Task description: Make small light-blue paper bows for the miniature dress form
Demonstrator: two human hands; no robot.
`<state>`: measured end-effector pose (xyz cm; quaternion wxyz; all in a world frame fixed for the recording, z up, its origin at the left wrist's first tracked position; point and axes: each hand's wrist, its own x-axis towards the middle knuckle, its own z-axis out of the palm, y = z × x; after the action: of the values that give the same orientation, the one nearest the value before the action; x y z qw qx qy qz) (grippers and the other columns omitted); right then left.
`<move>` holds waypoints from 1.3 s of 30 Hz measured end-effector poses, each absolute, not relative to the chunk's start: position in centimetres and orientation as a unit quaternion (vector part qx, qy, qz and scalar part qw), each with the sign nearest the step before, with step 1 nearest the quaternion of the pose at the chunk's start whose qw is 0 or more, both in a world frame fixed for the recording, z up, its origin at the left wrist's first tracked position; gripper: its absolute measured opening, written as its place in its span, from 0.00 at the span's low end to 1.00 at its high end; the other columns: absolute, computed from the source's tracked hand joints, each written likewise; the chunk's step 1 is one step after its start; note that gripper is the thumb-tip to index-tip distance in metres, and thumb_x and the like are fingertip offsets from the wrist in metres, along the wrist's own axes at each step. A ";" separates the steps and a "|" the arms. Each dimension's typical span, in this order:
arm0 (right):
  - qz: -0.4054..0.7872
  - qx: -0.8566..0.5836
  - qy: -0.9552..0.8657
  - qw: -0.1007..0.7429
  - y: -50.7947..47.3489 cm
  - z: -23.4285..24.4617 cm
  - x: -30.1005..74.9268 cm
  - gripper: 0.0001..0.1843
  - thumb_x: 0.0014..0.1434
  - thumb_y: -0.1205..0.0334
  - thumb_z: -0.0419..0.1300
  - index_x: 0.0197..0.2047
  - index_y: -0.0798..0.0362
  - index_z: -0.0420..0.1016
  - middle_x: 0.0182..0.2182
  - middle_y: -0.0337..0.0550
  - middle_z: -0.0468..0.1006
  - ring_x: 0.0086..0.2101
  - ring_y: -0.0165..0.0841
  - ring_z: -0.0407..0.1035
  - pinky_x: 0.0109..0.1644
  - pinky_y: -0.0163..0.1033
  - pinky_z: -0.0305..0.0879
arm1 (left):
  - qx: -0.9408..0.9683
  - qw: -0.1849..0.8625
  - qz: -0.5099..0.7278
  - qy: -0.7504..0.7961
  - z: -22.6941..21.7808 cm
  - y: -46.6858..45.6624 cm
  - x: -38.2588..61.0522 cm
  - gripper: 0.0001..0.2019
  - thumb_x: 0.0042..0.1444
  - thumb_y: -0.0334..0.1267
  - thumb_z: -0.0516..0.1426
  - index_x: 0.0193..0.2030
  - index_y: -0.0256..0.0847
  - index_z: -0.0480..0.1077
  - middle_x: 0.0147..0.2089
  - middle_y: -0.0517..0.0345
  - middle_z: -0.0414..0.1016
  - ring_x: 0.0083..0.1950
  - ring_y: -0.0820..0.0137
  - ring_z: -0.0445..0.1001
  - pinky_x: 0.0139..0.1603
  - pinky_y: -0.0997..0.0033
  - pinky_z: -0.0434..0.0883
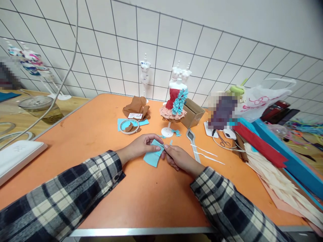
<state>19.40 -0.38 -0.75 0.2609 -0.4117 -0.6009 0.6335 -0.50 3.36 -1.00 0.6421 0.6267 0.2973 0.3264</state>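
A piece of light blue crepe paper (151,159) is held above the orange table by both hands. My left hand (143,145) pinches its upper edge between thumb and fingers. My right hand (178,157) is closed at the paper's right corner, its thumb and index finger pressed together there; anything small between them is hidden. Just beyond stands a small white dress form (178,86) wearing a red bodice, a blue ruffle (179,101) and a peach skirt (173,112). Blue scraps (176,132) lie by its round base.
Brown crepe paper (135,106) and a ring (129,126) over blue paper lie back left. A cardboard box (193,113), grey tweezers (193,143), white strips (208,158), scissors (224,141) and coloured paper rolls (262,146) are to the right. A white device (20,156) sits far left.
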 end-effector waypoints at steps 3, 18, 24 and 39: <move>0.641 -0.409 -0.596 0.258 -0.4 -0.8 19.5 0.27 0.63 0.37 0.45 0.33 0.54 0.67 0.14 0.26 0.55 0.11 0.22 0.47 0.12 0.29 0.45 | 0.634 0.642 0.316 0.294 -1.0 3.4 -0.5 0.15 0.50 0.39 0.65 0.42 0.36 0.71 0.37 0.54 0.79 0.41 0.65 0.77 0.46 0.65 0.71; 0.660 -0.413 -0.580 0.240 -0.5 -0.2 19.7 0.28 0.62 0.37 0.46 0.30 0.55 0.66 0.13 0.27 0.53 0.13 0.21 0.43 0.13 0.29 0.40 | 0.641 0.626 0.291 0.335 -0.9 3.4 -0.3 0.14 0.48 0.44 0.66 0.36 0.36 0.73 0.35 0.56 0.80 0.38 0.67 0.77 0.41 0.69 0.71; 0.685 -0.413 -0.543 0.255 -0.6 -0.3 19.6 0.27 0.62 0.37 0.47 0.31 0.54 0.65 0.14 0.26 0.52 0.14 0.21 0.41 0.14 0.29 0.39 | 0.641 0.612 0.312 0.342 -0.7 3.3 -0.2 0.16 0.47 0.45 0.66 0.38 0.36 0.75 0.35 0.55 0.79 0.37 0.67 0.76 0.40 0.69 0.72; 0.703 -0.378 -0.535 0.278 -0.7 -0.9 19.3 0.26 0.63 0.37 0.46 0.31 0.52 0.63 0.16 0.26 0.50 0.15 0.22 0.41 0.15 0.28 0.42 | 0.642 0.609 0.293 0.362 -0.1 2.7 -0.2 0.18 0.49 0.50 0.64 0.35 0.33 0.77 0.34 0.50 0.81 0.34 0.64 0.77 0.34 0.70 0.71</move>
<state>19.29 -0.70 -0.87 0.2776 -0.3777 -0.5351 0.7028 -0.23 2.75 -0.13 0.6092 0.6421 0.3615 0.2931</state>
